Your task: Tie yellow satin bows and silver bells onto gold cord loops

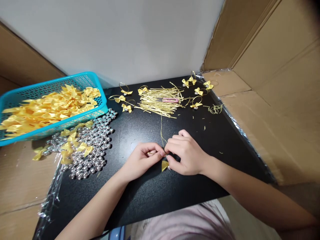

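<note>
My left hand [143,158] pinches a gold cord [161,128], and a short stiff end of it shows by the curled fingers. Right beside it, my right hand [186,153] is closed with thumb and fingers together at the same spot on the cord. Below the fingertips hangs a yellow ribbon bow [164,165], partly covered by my right hand. A small silver bead [169,168] peeks out at the bow's side. From my hands, a thin length of cord runs up toward the pile of gold strips [157,106].
A turquoise basket [98,83] of yellow bows stands at the left, with loose silver beads [92,160] before it. Pink-handled snips [170,100] lie on the gold strips. Several looped bows [196,105] sit at the back of the black table [140,203]. Cardboard [272,133] flanks it.
</note>
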A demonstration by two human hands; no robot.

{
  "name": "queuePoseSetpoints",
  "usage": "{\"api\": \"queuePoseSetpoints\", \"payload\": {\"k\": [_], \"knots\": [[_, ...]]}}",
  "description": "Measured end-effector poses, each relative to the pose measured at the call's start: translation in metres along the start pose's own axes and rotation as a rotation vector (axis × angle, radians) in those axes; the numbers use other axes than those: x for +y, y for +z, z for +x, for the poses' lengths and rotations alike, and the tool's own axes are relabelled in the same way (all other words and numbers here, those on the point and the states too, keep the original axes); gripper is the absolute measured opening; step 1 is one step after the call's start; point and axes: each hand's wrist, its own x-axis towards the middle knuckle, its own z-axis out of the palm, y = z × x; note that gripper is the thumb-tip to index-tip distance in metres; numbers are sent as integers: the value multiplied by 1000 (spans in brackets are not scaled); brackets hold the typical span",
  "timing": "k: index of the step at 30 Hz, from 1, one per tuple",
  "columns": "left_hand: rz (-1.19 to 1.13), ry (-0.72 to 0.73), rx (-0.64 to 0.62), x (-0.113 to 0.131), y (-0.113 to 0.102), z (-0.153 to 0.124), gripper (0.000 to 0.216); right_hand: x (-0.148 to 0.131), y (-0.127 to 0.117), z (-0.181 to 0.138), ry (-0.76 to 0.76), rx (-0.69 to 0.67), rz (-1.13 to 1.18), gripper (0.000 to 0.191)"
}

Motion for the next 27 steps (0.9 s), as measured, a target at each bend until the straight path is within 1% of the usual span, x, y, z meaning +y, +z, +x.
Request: {"api": "queuePoseSetpoints", "payload": {"k": [4,9,14,17,21,24,27], "knots": [[-4,-6,-22,-1,3,0,33,1,4,0,-64,54,-77,23],[3,9,4,-2,4,-1,29,3,10,1,-100,96,-62,23],[1,42,25,-4,5,-2,25,4,13,1,-90,145,44,24],[-6,73,35,-3,7,-3,24,5,15,2,-60,135,104,25],[-18,148,74,2,8,-5,23,8,17,3,-21,115,171,27],[-22,169,96,4,7,-6,26,10,16,4,-20,121,215,27],[-7,158,94,4,5,-7,32,14,9,5,22,178,207,26]]}}
